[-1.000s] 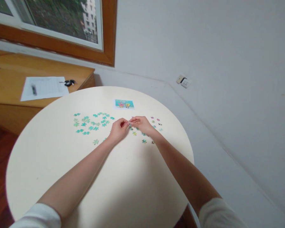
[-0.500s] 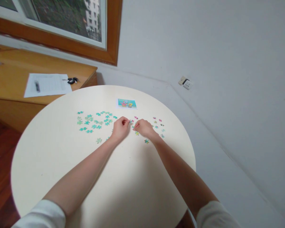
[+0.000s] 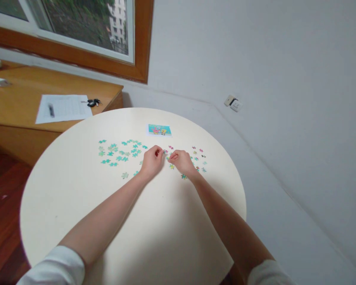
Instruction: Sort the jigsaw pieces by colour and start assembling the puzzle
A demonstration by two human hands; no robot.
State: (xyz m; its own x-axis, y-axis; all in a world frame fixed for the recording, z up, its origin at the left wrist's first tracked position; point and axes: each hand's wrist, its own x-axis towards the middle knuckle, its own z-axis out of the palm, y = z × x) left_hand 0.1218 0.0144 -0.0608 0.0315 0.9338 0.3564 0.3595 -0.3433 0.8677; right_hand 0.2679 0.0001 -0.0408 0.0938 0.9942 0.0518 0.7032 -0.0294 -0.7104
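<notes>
Both my hands rest on a round cream table (image 3: 77,190) among small jigsaw pieces. My left hand (image 3: 152,161) is curled, its fingertips pinched together near a small pink piece (image 3: 165,151); what it pinches is too small to name. My right hand (image 3: 181,162) is also curled in a pinch just right of that piece, over mixed-colour pieces (image 3: 197,157). A spread of teal pieces (image 3: 118,152) lies left of my left hand. A small picture card (image 3: 159,129) lies beyond both hands.
A wooden desk (image 3: 17,103) stands at the left with a sheet of paper (image 3: 63,108) and dark keys (image 3: 93,103) on it. A window (image 3: 77,23) is above it. A wall socket (image 3: 233,103) sits low on the wall at the right.
My hands, joined at the fingertips a second ago, have drawn apart a little. The right hand dropped toward the table. The camera view shifted slightly.
</notes>
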